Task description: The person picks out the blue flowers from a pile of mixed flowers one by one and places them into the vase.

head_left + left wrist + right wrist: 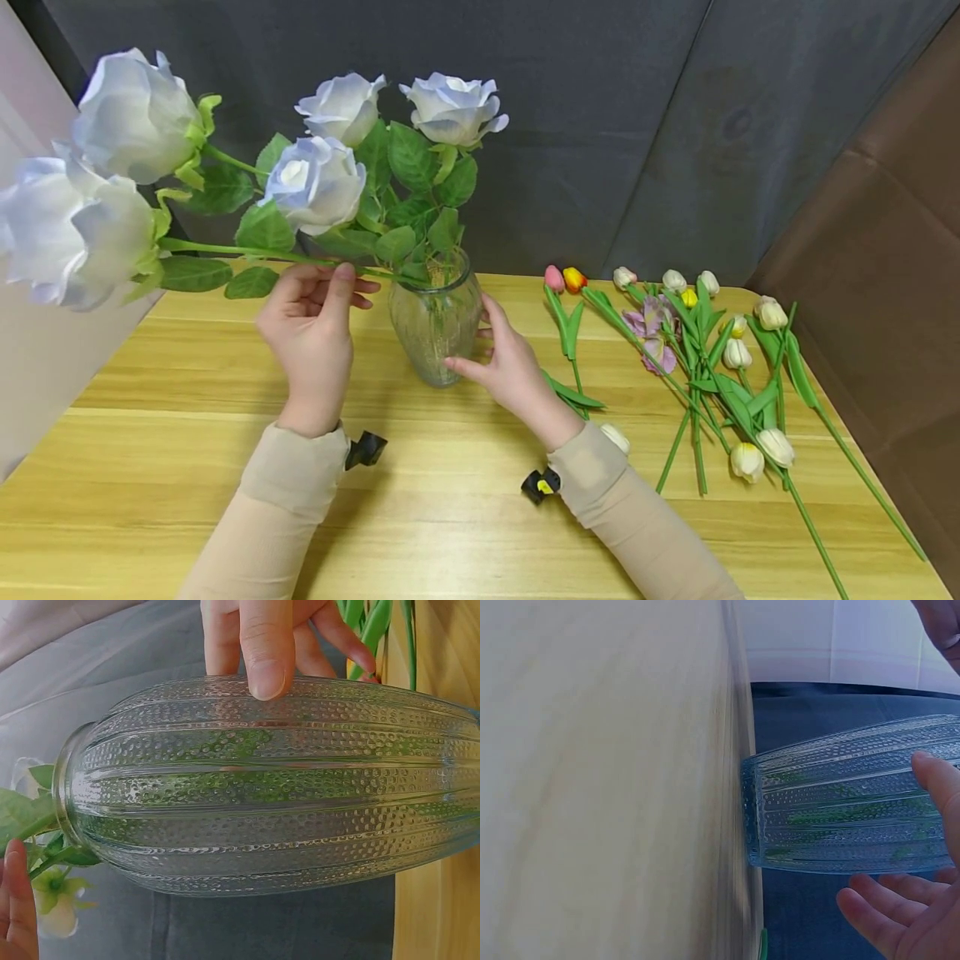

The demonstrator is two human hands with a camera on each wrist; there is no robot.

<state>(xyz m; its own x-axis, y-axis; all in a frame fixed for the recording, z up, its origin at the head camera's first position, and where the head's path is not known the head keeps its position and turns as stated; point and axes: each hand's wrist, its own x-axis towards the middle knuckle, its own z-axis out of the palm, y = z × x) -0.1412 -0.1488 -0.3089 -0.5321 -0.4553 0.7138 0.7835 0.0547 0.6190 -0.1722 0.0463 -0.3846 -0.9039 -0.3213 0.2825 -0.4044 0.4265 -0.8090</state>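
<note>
A ribbed, dimpled clear glass vase (435, 333) stands on the table, green stems showing through its wall. Several pale blue-white roses (315, 185) rise from it, and two larger blooms lean far out to the left. My left hand (311, 337) pinches the green stem of the lowest leaning rose (82, 229) between thumb and fingers, just left of the vase mouth. Around the right side of the vase, my right hand (510, 362) holds the glass. Its thumb (266, 671) lies against the wall in the left wrist view, with fingers behind.
Loose tulips (737, 354), mostly white, lie across the right side of the wooden table (187, 500). Among them is a purple flower (654, 325). A pink tulip (554, 279) and an orange one (574, 280) lie near the back edge. A dark grey cloth (585, 125) hangs behind.
</note>
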